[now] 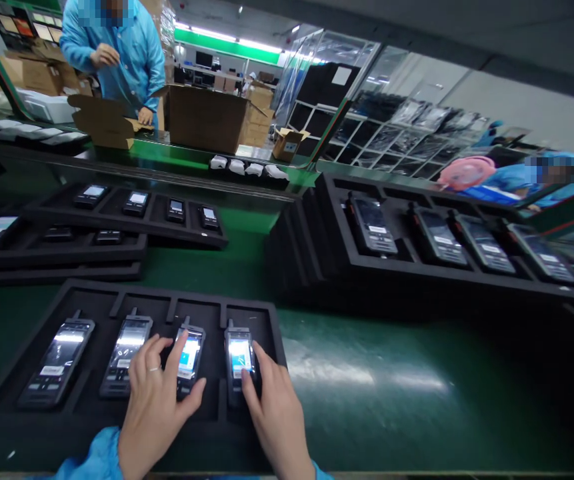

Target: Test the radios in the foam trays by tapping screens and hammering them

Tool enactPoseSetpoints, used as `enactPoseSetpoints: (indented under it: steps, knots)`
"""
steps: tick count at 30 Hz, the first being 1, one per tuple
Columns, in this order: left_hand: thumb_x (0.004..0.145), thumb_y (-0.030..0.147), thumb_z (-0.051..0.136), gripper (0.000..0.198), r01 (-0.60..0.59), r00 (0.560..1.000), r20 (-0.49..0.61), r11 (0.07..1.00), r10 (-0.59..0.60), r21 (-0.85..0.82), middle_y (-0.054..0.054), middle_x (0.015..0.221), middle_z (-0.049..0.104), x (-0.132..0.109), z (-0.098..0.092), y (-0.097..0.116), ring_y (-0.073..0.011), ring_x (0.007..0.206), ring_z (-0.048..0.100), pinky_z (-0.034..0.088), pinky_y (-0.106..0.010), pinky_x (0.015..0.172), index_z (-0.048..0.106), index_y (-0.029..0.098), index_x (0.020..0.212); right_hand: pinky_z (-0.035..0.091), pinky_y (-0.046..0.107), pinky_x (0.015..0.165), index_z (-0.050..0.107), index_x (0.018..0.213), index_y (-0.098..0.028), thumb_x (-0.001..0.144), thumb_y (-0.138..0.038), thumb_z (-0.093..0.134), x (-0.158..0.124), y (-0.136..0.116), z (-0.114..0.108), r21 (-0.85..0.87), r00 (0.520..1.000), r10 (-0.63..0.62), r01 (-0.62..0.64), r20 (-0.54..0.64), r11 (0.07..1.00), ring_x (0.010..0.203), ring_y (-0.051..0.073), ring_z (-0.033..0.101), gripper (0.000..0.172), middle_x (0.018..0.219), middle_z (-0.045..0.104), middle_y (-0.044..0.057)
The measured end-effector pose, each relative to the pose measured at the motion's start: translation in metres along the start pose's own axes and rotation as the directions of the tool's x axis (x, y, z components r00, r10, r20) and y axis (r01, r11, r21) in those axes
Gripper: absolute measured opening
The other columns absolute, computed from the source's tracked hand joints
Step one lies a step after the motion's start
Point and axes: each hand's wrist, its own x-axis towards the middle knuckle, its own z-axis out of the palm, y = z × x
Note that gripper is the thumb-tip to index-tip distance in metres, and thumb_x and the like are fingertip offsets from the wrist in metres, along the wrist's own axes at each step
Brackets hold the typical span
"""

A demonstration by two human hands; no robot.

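A black foam tray [131,290] lies in front of me with handheld radios in its slots, each with a stub antenna and a screen. My left hand [159,387] is over the third radio [190,357], fingers spread, index fingertip at the top of its lit screen. At the rightmost radio [239,347], also lit, my right hand [277,397] has its thumb on the lower screen and its index finger along the right edge. Its fingers are apart and the radio rests in its slot. The leftmost radio [59,360] and the second radio [125,350] have darker screens with white labels.
Stacked foam trays [311,247] holding more radios rise at the right. Other radio trays [187,233] overlap at the back left. Beyond a ledge, a person in blue [131,53] stands by an open cardboard box [207,120]. Another person [551,173] is at far right.
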Motion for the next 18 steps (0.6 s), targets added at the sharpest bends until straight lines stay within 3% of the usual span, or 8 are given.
enactPoseSetpoints:
  steps: [7, 13, 18]
  knots:
    - [0.089, 0.037, 0.05, 0.05, 0.036, 0.999, 0.02, 0.999, -0.036, -0.021, -0.015, 0.114, 0.042, 0.008, 0.01, -0.001, -0.0344, 0.113, 0.041, 0.041, -0.054, 0.089, 0.044, 0.017, 0.134, 0.057, 0.041, 0.075, 0.053, 0.124, -0.022, 0.096, -0.039, 0.038, 0.005, 0.004, 0.013, 0.01, 1.0, -0.021, 0.021, -0.008, 1.0, 0.093, 0.025, 0.062, 0.036, 0.107, 0.063, 0.01]
    - [0.085, 0.031, 0.057, 0.034, -0.006, 1.0, 0.012, 1.0, 0.007, -0.028, -0.015, 0.115, 0.042, 0.005, 0.009, 0.001, -0.0351, 0.114, 0.04, 0.04, -0.056, 0.089, 0.059, 0.019, 0.116, 0.053, 0.035, 0.088, 0.034, 0.141, -0.027, 0.098, -0.038, 0.036, -0.002, 0.012, 0.013, 0.158, 0.997, 0.077, -0.073, -0.019, 0.985, 0.112, 0.022, 0.055, 0.044, 0.125, 0.057, 0.007]
    - [0.082, 0.028, 0.06, 0.034, -0.023, 0.998, 0.053, 1.0, 0.022, 0.019, -0.013, 0.115, 0.044, 0.007, 0.009, 0.004, -0.0361, 0.114, 0.04, 0.039, -0.057, 0.09, 0.061, 0.024, 0.116, 0.052, 0.035, 0.088, 0.034, 0.141, -0.027, 0.098, -0.038, 0.035, -0.004, 0.013, 0.014, 0.207, 0.994, 0.114, -0.111, -0.002, 0.972, 0.113, 0.023, 0.055, 0.045, 0.125, 0.057, 0.007]
